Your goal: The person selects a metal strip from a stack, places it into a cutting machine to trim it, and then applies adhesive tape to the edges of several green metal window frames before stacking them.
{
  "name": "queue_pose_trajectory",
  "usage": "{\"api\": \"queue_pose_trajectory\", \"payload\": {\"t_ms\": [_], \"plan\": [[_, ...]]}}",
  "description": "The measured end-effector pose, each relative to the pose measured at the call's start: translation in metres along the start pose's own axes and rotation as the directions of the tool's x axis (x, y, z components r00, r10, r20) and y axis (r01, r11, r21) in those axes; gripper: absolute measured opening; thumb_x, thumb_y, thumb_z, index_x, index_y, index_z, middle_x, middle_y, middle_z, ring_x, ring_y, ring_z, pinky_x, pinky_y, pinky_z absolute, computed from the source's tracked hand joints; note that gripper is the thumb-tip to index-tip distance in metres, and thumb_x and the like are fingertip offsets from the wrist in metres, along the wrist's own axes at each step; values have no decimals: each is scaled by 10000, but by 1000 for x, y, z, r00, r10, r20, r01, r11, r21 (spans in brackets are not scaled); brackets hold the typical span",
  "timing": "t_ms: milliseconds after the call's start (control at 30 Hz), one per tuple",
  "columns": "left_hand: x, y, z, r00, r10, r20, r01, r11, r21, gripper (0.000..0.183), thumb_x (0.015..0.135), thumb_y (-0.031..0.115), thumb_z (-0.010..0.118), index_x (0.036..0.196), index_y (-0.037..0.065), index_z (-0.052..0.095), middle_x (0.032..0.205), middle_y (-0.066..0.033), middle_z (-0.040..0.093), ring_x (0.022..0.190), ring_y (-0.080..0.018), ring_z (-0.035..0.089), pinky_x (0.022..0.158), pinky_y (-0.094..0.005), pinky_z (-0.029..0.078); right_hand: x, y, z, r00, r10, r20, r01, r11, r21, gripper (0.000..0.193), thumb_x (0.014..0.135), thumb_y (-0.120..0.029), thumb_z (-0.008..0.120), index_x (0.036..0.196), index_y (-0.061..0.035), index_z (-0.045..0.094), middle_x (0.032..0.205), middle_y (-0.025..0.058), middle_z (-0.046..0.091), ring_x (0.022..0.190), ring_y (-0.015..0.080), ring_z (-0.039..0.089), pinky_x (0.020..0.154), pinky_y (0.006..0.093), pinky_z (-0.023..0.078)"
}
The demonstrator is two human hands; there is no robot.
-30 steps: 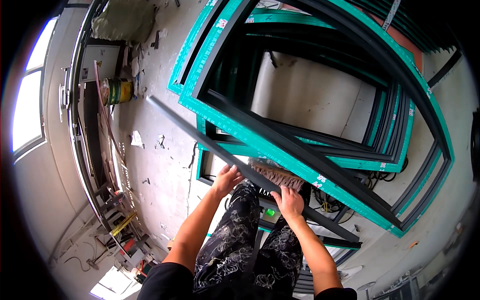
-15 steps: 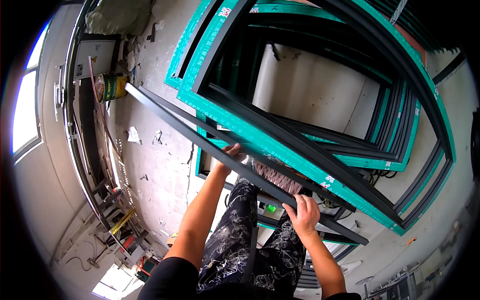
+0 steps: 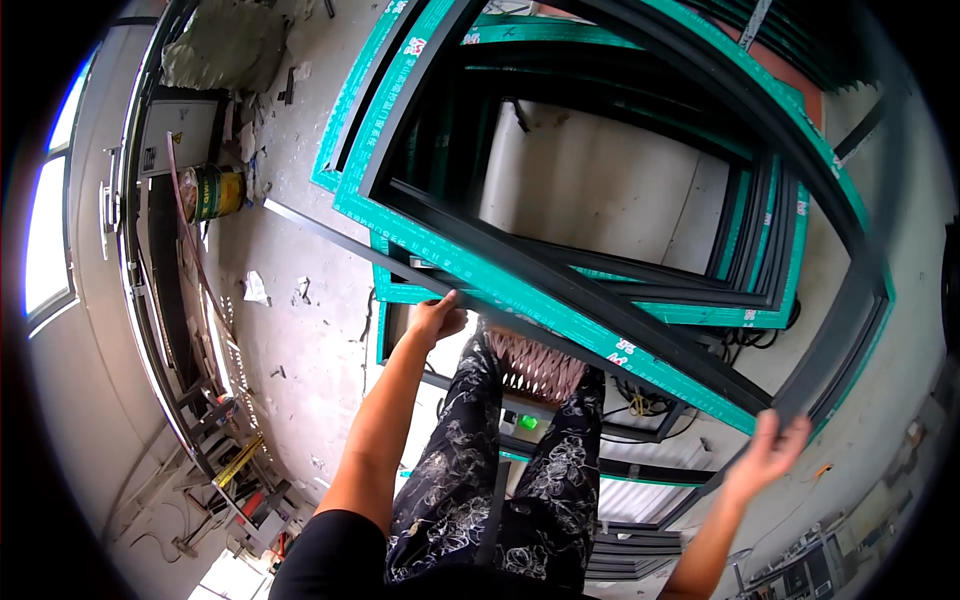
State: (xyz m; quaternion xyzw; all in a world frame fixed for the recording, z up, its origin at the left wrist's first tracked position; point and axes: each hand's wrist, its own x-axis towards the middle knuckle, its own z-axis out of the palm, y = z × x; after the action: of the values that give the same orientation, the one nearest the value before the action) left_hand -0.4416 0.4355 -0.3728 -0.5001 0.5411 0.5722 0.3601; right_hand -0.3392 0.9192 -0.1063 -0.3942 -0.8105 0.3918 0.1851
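My left hand is closed around a long dark grey strip, which slants from upper left down along the lower side of a large green-and-black window frame. The strip's right part runs close against that frame. At the frame's lower right corner is my right hand, blurred, fingers raised and apart. A second dark strip, smeared by motion, stands steeply over the frame's right side. Its lower end is close to the right fingertips; whether they touch is unclear.
More green-filmed frames lie stacked beneath the large one. A pink woven seat shows between my knees, with cables beside it. At left stand a yellow-green bucket and a grey cabinet; tools lie lower left.
Both hands were on a slanting strip before. My right hand has moved right, off its former place, and a strip now stands steeply at the right. The left hand has moved slightly left.
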Motion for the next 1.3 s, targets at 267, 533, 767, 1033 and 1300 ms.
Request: {"api": "queue_pose_trajectory", "payload": {"t_ms": [267,533,767,1033,1300], "plan": [[-111,-3,73,698,702,139,-603,473,642,286,907,245,639,1053,1,617,946,-155,680,858,-286,674,752,-391,541,121,-8,-141,841,214,-497,-52,947,318,306,873,-313,733,934,-56,580,791,32,539,703,117,519,599,236,409],[-314,19,248,-77,645,760,-838,-455,301,604,842,221,602,1402,52,448,1457,-157,444,1405,-294,355,1161,-484,231,39,1,-45,797,559,-228,-371,751,546,362,859,-377,737,725,-147,491,580,-47,458,489,35,382,487,190,329],[-235,41,265,-178,530,829,-668,-684,293,405,700,465,666,832,94,573,785,-37,530,795,-211,546,864,-345,431,-59,35,31,720,674,165,-583,458,671,182,899,-178,705,932,-75,559,810,16,584,730,112,568,647,244,493],[-165,88,206,35,483,875,-696,-616,368,446,636,491,751,789,106,587,785,-24,558,817,-212,564,815,-352,404,35,31,-24,719,-341,606,660,609,-440,470,833,-263,715,1231,-40,604,1167,192,601,1100,365,550,946,439,440],[-131,90,187,204,574,793,-717,-464,520,478,641,500,781,872,102,650,846,-21,610,893,-218,596,869,-357,404,66,127,-18,575,-60,816,471,840,-270,422,778,-246,734,1125,-32,626,1018,155,591,978,374,550,866,442,450]]}}
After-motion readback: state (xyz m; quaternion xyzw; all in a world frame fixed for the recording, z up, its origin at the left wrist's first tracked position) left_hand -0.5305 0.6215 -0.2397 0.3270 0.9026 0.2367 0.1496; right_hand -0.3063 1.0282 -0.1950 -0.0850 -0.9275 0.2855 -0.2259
